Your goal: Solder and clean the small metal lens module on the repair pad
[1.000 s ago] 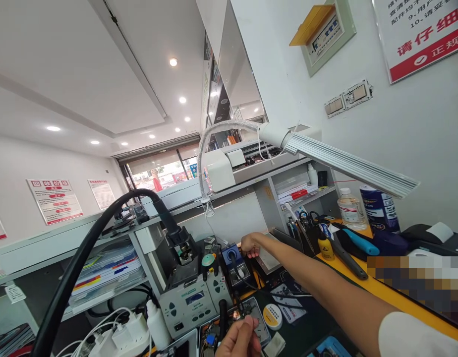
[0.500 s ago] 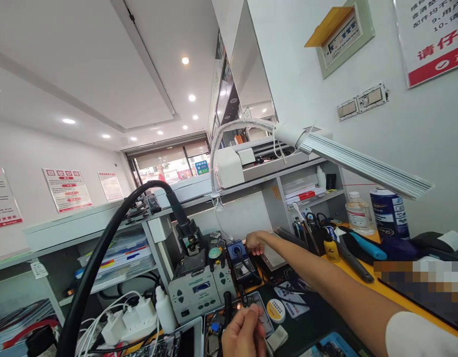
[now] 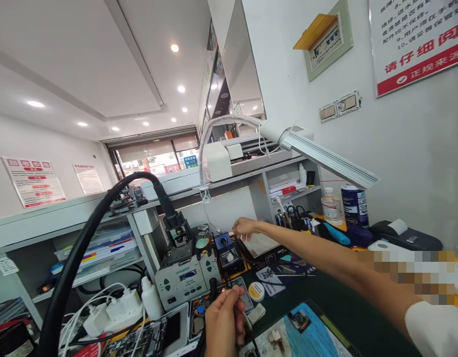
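My right hand (image 3: 246, 228) reaches far to the back of the bench, its fingers curled beside a blue soldering-iron stand (image 3: 224, 242). What its fingertips hold, if anything, is too small to tell. Low in the middle, my left hand (image 3: 226, 315) is closed, thumb against the fingers. A thin dark cord (image 3: 252, 333) runs down by it, but what lies in the pinch is hidden. Just beyond are a yellow-and-white round tin (image 3: 256, 291) and a crumpled pale cloth (image 3: 256, 313). A blue work mat (image 3: 307, 329) with small parts on it lies to its right.
A grey rework station (image 3: 188, 281) stands left of the stand. A thick black hose (image 3: 84, 238) arches across the left side. The lamp bar (image 3: 329, 157) hangs over the right. Circuit boards (image 3: 140, 337), a white squeeze bottle (image 3: 151, 300) and a power strip (image 3: 125, 310) crowd the left front.
The view has turned to the right and slightly down, so more of the blue mat shows. Both hands keep much the same places: right at the stand, left closed in front.
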Tool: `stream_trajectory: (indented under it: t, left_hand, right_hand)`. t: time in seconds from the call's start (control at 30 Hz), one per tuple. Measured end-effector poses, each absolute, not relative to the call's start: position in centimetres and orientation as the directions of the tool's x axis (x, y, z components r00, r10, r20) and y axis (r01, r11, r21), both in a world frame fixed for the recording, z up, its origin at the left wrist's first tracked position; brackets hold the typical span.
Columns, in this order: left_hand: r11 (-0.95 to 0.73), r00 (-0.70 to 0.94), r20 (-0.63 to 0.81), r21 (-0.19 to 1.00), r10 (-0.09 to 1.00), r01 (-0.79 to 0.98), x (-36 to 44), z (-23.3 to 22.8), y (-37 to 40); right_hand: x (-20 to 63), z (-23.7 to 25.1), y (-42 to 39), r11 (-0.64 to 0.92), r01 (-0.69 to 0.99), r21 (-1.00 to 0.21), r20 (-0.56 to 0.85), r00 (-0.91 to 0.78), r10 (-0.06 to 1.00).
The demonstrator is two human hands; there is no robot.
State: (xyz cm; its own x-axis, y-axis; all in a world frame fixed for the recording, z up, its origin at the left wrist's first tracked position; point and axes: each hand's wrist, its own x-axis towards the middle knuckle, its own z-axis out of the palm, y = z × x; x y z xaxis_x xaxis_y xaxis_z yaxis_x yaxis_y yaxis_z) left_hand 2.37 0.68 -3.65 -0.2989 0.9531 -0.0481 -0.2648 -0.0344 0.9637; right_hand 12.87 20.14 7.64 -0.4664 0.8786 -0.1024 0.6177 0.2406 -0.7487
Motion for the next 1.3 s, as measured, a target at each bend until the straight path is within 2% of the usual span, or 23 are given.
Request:
stream_trajectory:
  t: [0.17, 0.27, 0.43, 0.73, 1.0, 1.3]
  left_hand:
    - [0.061, -0.197, -0.109, 0.97, 0.974, -0.234, 1.8, -3.6, 0.9]
    - [0.091, -0.176, -0.129, 0.973, 0.976, -0.21, 2.0, -4.0, 1.0]
    - [0.104, -0.185, -0.132, 0.983, 0.974, -0.152, 2.8, -4.3, 0.8]
    - [0.104, -0.215, -0.123, 0.99, 0.969, -0.097, 3.5, -4.1, 0.4]
    - [0.088, -0.278, -0.121, 0.988, 0.953, -0.128, 3.5, -3.2, 0.1]
    - [0.061, -0.324, -0.091, 0.993, 0.942, -0.103, 3.2, -2.7, 0.0]
  right_hand:
    - [18.3, 9.2, 13.7, 0.465, 0.506, -0.726, 0.202, -0.49, 0.848]
    - [21.3, 7.8, 7.6, 0.586, 0.476, -0.655, 0.284, -0.564, 0.775]
    - [22.2, 3.9, 2.1, 0.717, 0.506, -0.479, 0.343, -0.644, 0.684]
    - [20.3, 0.2, 4.4, 0.808, 0.518, -0.279, 0.371, -0.719, 0.588]
    - [21.1, -1.4, 4.0, 0.807, 0.529, -0.263, 0.36, -0.722, 0.591]
    - [21.2, -1.8, 4.2, 0.774, 0.53, -0.347, 0.388, -0.67, 0.633]
